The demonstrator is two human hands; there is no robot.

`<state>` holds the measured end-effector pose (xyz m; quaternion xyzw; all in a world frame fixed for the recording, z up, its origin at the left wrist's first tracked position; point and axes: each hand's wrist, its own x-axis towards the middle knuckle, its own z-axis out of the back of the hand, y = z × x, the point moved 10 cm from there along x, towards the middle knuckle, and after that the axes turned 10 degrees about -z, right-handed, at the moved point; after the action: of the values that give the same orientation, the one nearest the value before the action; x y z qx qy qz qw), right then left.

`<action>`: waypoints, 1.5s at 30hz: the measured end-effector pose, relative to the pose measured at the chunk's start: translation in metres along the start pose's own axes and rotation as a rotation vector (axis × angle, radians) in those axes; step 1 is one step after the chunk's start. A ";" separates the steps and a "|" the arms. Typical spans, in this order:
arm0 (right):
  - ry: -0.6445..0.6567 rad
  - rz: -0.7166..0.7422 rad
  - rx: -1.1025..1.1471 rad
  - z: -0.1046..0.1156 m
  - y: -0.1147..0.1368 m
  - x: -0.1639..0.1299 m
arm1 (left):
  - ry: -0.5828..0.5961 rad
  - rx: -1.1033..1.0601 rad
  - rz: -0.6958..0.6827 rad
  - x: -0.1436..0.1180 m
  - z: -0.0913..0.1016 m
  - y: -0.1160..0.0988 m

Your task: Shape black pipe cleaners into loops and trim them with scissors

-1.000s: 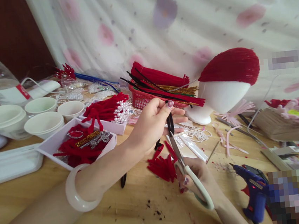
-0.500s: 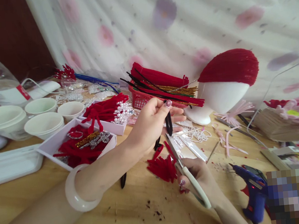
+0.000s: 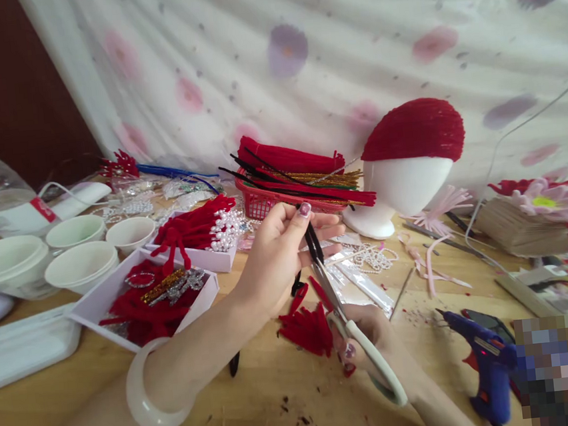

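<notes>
Left hand (image 3: 277, 250) pinches a black pipe cleaner (image 3: 312, 244) hanging upright, twelve to six. Right hand (image 3: 371, 338) grips white-handled scissors (image 3: 355, 326), blades pointing eleven o'clock, touching it.

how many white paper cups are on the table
4, clustered at the left: a large one at the far left, one behind, one in front, and one beside the pearl box. Some look stacked, so more may be hidden.

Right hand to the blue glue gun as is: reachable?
Probably yes for reach: the glue gun lies just beside the right hand on bare table. But that hand is holding the scissors, so no free grip.
</notes>
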<state>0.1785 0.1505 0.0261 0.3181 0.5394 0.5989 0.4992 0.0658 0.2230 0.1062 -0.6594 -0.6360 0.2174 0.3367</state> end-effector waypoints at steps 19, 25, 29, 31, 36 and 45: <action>-0.042 -0.064 -0.033 0.006 -0.008 0.000 | -0.041 -0.014 -0.020 -0.004 0.003 0.007; -0.044 -0.100 -0.051 0.003 -0.010 0.001 | -0.061 -0.039 -0.029 0.000 0.005 0.003; -0.103 0.061 -0.093 0.006 0.003 0.001 | -0.059 -0.104 -0.059 0.007 0.009 -0.007; -0.153 0.118 -0.086 0.011 0.004 0.000 | -0.061 -0.155 -0.063 0.009 0.009 -0.010; -0.189 0.159 0.010 0.014 -0.003 -0.001 | -0.063 -0.206 -0.046 0.002 0.002 -0.006; -0.170 0.197 0.106 0.005 0.020 -0.004 | -0.247 -0.163 -0.020 -0.020 0.002 0.020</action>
<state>0.1795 0.1503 0.0469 0.4450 0.4924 0.5866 0.4641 0.0761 0.2047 0.0873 -0.6464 -0.6946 0.2415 0.2035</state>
